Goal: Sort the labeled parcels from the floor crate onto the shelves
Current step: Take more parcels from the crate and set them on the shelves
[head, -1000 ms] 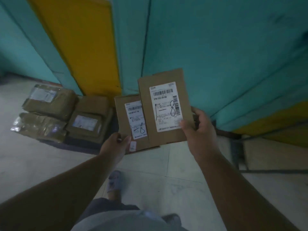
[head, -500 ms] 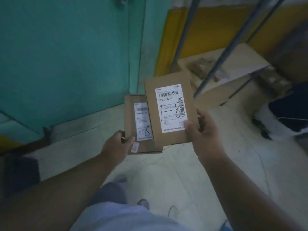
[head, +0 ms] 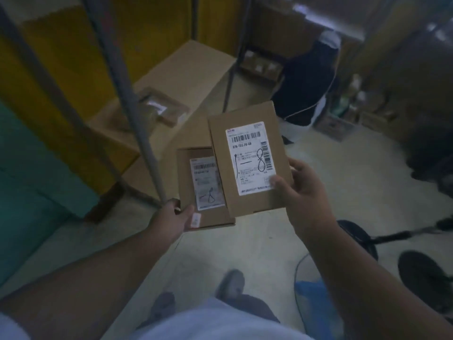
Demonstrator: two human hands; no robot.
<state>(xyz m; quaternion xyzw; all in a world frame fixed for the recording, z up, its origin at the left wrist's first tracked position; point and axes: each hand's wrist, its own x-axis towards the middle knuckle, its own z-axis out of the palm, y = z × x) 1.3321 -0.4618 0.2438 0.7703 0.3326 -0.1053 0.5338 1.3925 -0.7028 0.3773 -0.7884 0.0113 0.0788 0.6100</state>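
I hold two flat brown cardboard parcels in front of me, each with a white barcode label marked "1-8" by hand. My right hand (head: 302, 192) grips the upper parcel (head: 250, 158) by its lower right corner, thumb on the label. My left hand (head: 171, 217) grips the lower left corner of the second parcel (head: 196, 187), which lies partly under the first. A low shelf (head: 186, 67) lined with cardboard stands behind them on grey metal posts, and a plastic-wrapped parcel (head: 161, 107) lies on it.
A grey shelf post (head: 137, 114) slants close to my left hand. A person in dark clothes (head: 306, 79) crouches at the back right by shelves of boxes. A fan base and cable (head: 360, 234) lie on the floor at right. My feet (head: 230, 283) are below.
My view has swung right, from the teal and yellow wall to the low shelf and the room beyond. Both hands keep the same hold on the two parcels.
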